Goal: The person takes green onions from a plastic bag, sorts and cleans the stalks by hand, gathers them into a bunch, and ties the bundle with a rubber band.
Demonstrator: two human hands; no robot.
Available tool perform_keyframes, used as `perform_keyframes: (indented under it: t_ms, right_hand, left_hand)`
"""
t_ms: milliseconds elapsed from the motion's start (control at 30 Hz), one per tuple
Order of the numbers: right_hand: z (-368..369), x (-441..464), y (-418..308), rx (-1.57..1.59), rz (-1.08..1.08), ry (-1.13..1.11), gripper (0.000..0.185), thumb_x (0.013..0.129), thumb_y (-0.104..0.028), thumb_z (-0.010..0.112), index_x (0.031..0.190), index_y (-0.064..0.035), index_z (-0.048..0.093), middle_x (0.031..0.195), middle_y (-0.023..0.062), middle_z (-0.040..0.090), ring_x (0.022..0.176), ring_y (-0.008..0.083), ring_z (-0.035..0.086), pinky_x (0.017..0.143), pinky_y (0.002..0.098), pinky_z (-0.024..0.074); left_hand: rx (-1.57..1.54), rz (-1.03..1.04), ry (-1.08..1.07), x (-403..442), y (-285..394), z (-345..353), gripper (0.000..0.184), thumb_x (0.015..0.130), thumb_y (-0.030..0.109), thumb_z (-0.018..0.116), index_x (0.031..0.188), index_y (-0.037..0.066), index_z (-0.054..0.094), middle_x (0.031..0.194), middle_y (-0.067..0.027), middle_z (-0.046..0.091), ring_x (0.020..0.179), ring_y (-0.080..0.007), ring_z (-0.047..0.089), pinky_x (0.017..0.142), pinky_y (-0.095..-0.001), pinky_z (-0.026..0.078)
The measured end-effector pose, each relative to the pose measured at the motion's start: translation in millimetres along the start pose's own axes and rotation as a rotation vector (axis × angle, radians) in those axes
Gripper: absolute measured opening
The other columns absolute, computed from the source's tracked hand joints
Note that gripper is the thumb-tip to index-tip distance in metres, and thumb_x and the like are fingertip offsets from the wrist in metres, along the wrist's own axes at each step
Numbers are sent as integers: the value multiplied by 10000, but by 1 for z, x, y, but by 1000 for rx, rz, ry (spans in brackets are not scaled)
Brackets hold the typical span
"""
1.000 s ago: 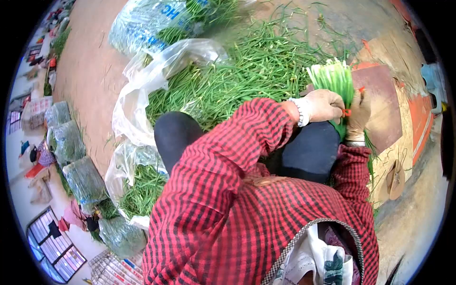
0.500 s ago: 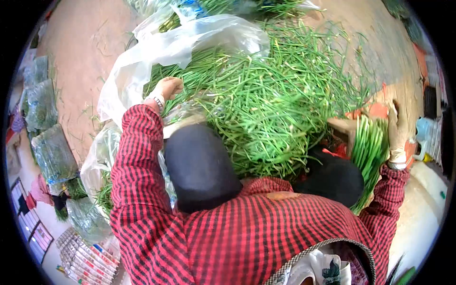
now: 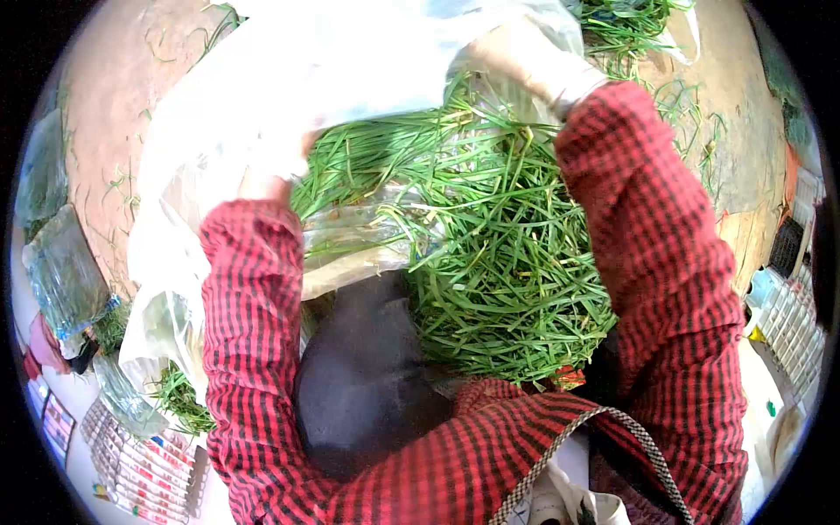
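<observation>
From where I stand, the person's right hand point(image 3: 516, 57) has moved. Half a second ago it was low on the right with a bunch of green stalks. Now it is up high at the big plastic bag point(image 3: 350, 61), and I see no bunch with it. The left hand point(image 3: 284, 166) is at the left side of the same bag, which is now pulled up and spread much wider than before. The plastic is bright and the hands are blurry, so I can't tell if the fingers of either hand are closed on it.

The green stalks point(image 3: 516, 262) lie in a big messy pile in front of the person, by the dark left knee point(image 3: 359, 367). Some of the pile is under the lifted plastic, near the left hand. Other stalks lie outside the plastic, close to the red and black sleeves.

On the left, a smaller pile of greens point(image 3: 182, 398) sits by the low end of the see-through plastic. Farther left are full, shiny bags point(image 3: 66, 262) with something green inside. At the top right, more greens point(image 3: 621, 22) lie by a bit of clear plastic point(image 3: 687, 35).
</observation>
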State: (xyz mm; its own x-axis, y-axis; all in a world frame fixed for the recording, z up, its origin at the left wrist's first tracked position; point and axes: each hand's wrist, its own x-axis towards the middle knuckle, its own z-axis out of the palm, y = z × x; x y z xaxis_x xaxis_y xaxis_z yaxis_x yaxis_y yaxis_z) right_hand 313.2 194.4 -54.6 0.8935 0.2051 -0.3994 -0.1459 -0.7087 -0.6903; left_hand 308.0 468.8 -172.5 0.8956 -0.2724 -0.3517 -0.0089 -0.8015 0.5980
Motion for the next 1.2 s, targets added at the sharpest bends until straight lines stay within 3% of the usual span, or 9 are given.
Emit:
perform_keyframes:
  t_ms: [167, 267, 500, 567, 700, 767, 800, 967, 1200]
  right_hand:
    - [2, 34, 54, -314, -630, 237, 265, 887, -237, 567, 1032, -22, 623, 790, 125, 639, 719, 285, 615, 681, 377, 494]
    - [-8, 41, 45, -443, -687, 178, 319, 812, -208, 577, 1072, -28, 621, 1028, 153, 647, 1015, 317, 587, 919, 366, 440]
    - [-10, 61, 63, -577, -691, 184, 308, 828, -208, 530, 1069, -40, 623, 1070, 158, 631, 1013, 308, 586, 924, 385, 438]
    - [-10, 63, 66, -573, -825, 336, 311, 817, -210, 536, 1065, -42, 621, 1084, 167, 627, 1029, 317, 579, 926, 400, 437]
    - [-10, 45, 64, -748, -799, 310, 291, 807, -159, 584, 1061, -22, 614, 1021, 164, 645, 979, 275, 610, 870, 376, 470]
    - [-13, 18, 36, 355, 121, -214, 300, 832, -310, 633, 920, -32, 702, 778, 110, 688, 681, 193, 653, 635, 308, 529]
    - [-4, 8, 39, 468, 171, -382, 278, 831, -330, 642, 842, -61, 711, 717, 35, 673, 583, 78, 598, 529, 233, 488]
    - [60, -2, 72, 84, -7, -235, 531, 869, -461, 608, 1192, -40, 608, 1130, 194, 640, 1067, 303, 592, 955, 357, 436]
    - [76, -17, 56, 101, -10, -404, 509, 856, -402, 634, 1200, -32, 571, 979, 167, 650, 948, 258, 624, 793, 330, 520]
  left_hand:
    - [117, 76, -19, 5, 1, 19, 663, 790, 438, 654, 1322, 77, 495, 1227, -179, 585, 1110, -338, 549, 961, -373, 421]
    - [170, 93, -59, 16, -2, 25, 667, 788, 448, 652, 1322, 79, 495, 1228, -183, 585, 1111, -342, 548, 965, -377, 419]
    - [320, 182, -175, 11, -2, 46, 678, 785, 471, 646, 1321, 83, 497, 1230, -191, 584, 1114, -351, 547, 976, -386, 413]
    - [304, -132, -349, -18, 43, 30, 649, 716, 425, 699, 1267, 118, 544, 1202, -166, 585, 1139, -340, 528, 946, -402, 420]
    - [167, 109, -55, -67, 25, 43, 589, 630, 259, 763, 1186, 168, 590, 1040, -86, 589, 1010, -299, 541, 888, -397, 425]
    - [223, 223, 50, -73, 18, 45, 585, 606, 215, 774, 1163, 181, 600, 985, -70, 578, 965, -288, 539, 871, -394, 426]
    - [251, 205, 24, -73, 17, 47, 649, 581, 213, 793, 1194, 202, 582, 1018, -58, 568, 1010, -272, 520, 922, -395, 401]
    - [308, 193, -31, -76, 20, 45, 726, 583, 224, 797, 1258, 200, 533, 1078, -64, 548, 1082, -272, 496, 972, -418, 376]
    - [328, 391, -50, -57, 82, 47, 858, 621, 260, 800, 1370, 83, 420, 1228, -124, 526, 1159, -309, 489, 1049, -442, 334]
